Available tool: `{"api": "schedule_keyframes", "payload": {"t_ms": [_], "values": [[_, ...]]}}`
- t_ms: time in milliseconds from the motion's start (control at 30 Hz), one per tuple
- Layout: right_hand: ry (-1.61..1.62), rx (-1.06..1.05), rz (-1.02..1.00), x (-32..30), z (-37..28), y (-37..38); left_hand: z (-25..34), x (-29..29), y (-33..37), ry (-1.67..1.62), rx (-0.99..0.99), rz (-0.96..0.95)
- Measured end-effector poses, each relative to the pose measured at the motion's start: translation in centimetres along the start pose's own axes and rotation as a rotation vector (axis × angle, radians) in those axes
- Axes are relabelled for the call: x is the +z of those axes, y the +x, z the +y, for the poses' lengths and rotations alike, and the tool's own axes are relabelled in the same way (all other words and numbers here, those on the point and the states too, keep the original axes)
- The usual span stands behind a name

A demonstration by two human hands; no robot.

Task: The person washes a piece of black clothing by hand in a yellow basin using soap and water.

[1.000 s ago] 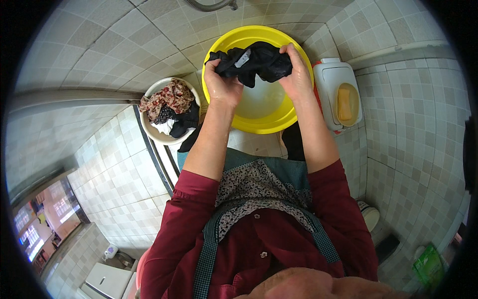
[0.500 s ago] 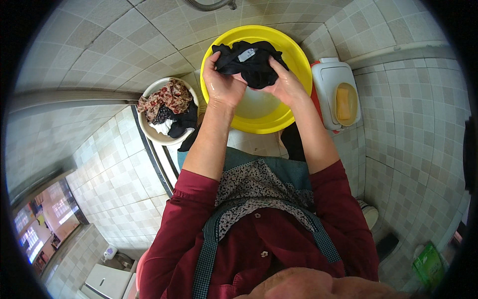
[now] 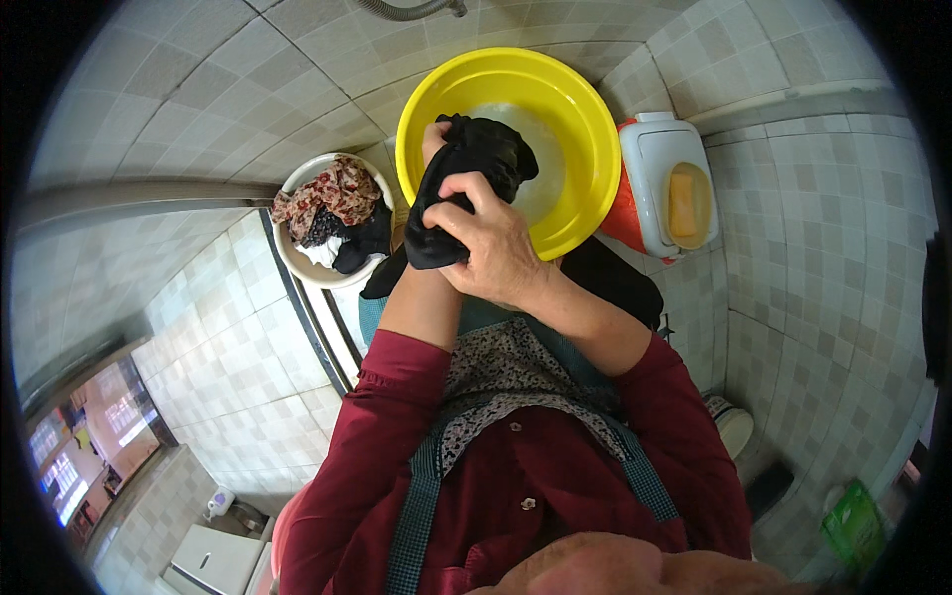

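A wet black garment (image 3: 474, 164) is bunched over the near left side of a yellow basin (image 3: 595, 139). My left hand (image 3: 433, 141) is mostly covered by the cloth, with a few fingers showing at its far left edge, bent round it. Lower down, my right hand (image 3: 491, 248) crosses over my left wrist and pinches the cloth with bent fingers. Part of the basin's bottom shows pale, foamy water (image 3: 540, 149).
At the left stands a white bucket (image 3: 290, 256) holding patterned, black and white clothes (image 3: 337, 193). A white lidded container (image 3: 659, 144) at the right carries a dish with a yellow-orange soap bar (image 3: 682, 203). A grey hose (image 3: 416, 12) hangs at the far wall.
The garment has come nearer and to the left, and now drapes over my left hand. My right hand has crossed leftward to grip its near part.
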State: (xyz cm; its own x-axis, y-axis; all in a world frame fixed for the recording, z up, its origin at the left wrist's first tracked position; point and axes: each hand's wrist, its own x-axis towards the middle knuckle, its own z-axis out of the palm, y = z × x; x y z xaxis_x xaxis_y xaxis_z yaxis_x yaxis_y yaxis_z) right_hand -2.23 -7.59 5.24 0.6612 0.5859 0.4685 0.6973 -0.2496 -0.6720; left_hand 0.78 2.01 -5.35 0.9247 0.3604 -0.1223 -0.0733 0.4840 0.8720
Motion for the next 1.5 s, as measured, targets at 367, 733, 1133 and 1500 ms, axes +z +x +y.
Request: {"api": "schedule_keyframes", "payload": {"t_ms": [367,733,1133,1500], "values": [[-0.136,0.169,0.226,-1.0,3.5,2.2,-5.3,-1.1,1.5,-0.628,-0.345,-0.008],[-0.412,0.534,0.296,-1.8,9.2,3.2,2.3,4.6,-1.1,-0.417,-0.622,0.285],[-0.302,0.554,0.194,-3.0,10.3,3.7,3.6,5.0,-0.4,-0.362,-0.668,0.159],[0.222,0.601,-0.133,-8.4,11.8,2.5,6.0,5.0,-0.2,-0.572,-0.519,0.025]]}}
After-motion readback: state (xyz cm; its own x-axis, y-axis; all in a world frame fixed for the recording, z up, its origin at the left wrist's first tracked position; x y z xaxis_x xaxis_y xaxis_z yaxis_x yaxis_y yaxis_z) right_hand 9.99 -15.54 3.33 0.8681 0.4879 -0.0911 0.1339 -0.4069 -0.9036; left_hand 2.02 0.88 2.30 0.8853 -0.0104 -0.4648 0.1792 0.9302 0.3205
